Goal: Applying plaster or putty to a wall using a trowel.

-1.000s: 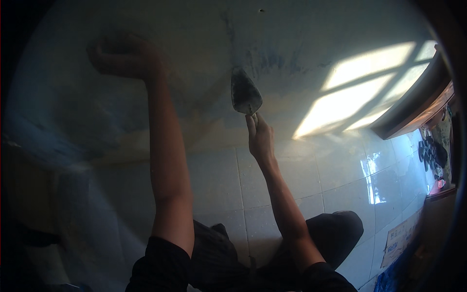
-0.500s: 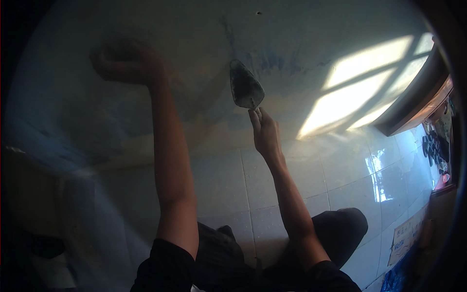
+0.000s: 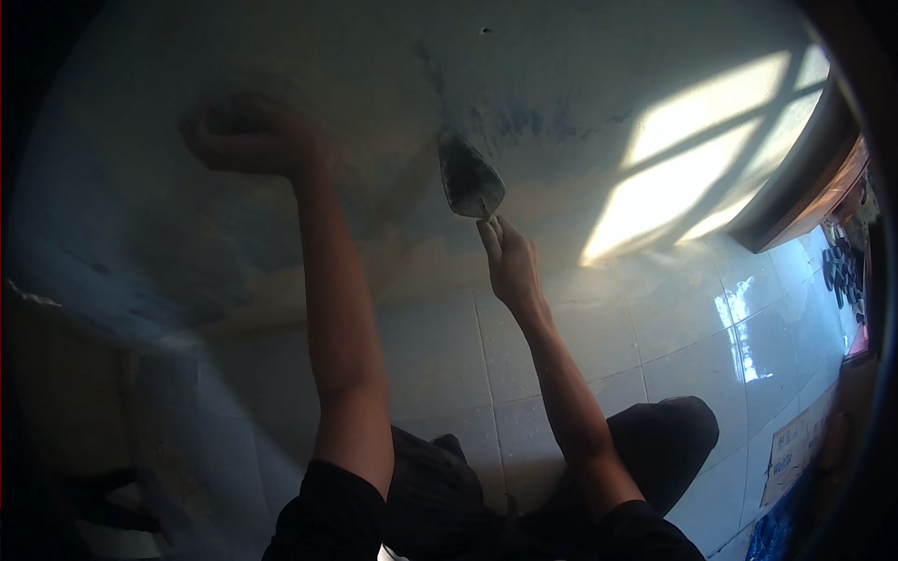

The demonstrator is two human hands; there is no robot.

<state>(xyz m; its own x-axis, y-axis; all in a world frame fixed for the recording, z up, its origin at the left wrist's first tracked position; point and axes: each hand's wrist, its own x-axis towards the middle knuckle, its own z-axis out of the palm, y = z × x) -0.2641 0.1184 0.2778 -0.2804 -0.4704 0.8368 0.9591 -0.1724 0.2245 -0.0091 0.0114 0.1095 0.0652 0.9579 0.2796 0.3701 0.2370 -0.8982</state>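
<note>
My right hand [image 3: 514, 266] grips the handle of a trowel [image 3: 470, 178] with a dark, pointed metal blade. The blade points up against the stained, pale wall [image 3: 374, 56], its tip near some dark bluish smears. Higher up on the left, my left hand [image 3: 248, 136] is raised close to the wall with its fingers curled inward. Dim light and blur there hide what those fingers hold, if anything.
Glossy light tiles [image 3: 580, 327] cover the floor below the wall. Window light [image 3: 692, 150] falls on the wall at right, beside a brown wooden frame [image 3: 795, 201]. A piece of cardboard [image 3: 795, 453] and blue plastic [image 3: 772, 533] lie at lower right.
Both hands and the trowel sit slightly lower in the picture as the view shifts a little. The trowel stays in my right hand and my left hand keeps its curled shape.
</note>
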